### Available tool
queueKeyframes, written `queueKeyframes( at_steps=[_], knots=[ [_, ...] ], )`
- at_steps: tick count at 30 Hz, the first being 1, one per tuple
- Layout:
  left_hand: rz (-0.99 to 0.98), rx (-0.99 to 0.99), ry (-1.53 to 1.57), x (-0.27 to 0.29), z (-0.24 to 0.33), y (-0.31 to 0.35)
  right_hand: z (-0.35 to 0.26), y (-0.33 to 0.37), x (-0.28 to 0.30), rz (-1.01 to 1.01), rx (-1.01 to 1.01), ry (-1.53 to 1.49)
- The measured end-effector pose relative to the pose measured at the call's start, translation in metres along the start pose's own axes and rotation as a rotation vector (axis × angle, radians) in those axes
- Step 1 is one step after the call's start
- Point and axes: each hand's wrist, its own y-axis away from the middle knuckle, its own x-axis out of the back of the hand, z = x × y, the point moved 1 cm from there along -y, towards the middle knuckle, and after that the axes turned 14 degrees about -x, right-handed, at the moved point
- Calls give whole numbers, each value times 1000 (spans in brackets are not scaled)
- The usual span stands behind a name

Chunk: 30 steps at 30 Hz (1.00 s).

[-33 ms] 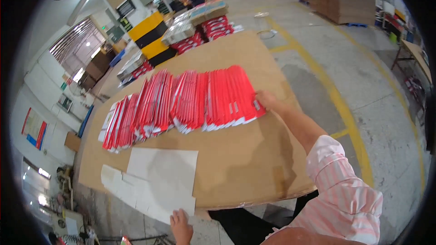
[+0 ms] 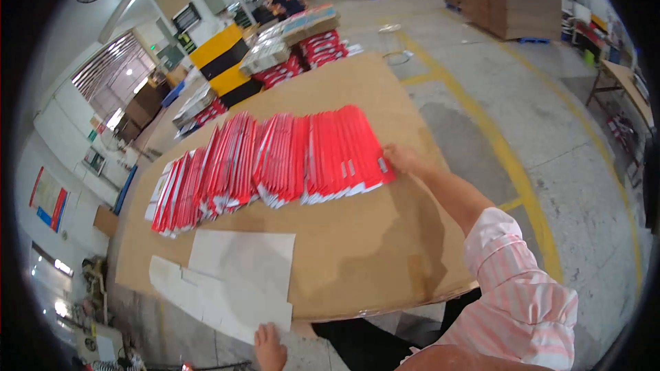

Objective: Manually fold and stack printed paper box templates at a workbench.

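A long row of overlapping red printed cards with white edges leans across the brown cardboard tabletop. At the row's right end my right hand pinches the edge of the last card; its thumb is mostly hidden. Nearer to me lies a white sheet with a cut, stepped outline, partly over the near table edge. My left hand touches the sheet's near edge, fingers extended and nothing visible in them.
Bundled stacks of red and white packs stand beyond the table, next to a yellow-and-black striped block. A person is farther back. Tall brown cardboard stacks stand far right, and a wooden table at the right edge.
The whole view has shifted slightly, so the cards and sheet sit a little lower and farther left in the picture. Both hands keep their places at the cards and the sheet.
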Motion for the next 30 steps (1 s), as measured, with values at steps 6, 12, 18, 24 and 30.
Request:
queueKeyframes(
  at_steps=[6,12,18,24,30],
  knots=[
    [408,-13,76,86,-5,-26,95,108,29,159,289,132],
    [94,-334,-1,112,157,-52,38,350,-20,109,953,328],
    [243,-783,669,125,254,-36,62,401,-26,79,997,209],
    [596,-790,471,133,264,-22,83,368,-4,-57,525,-267],
    [282,-595,300,46,304,-112,30,332,10,-64,385,-410]
  ],
)
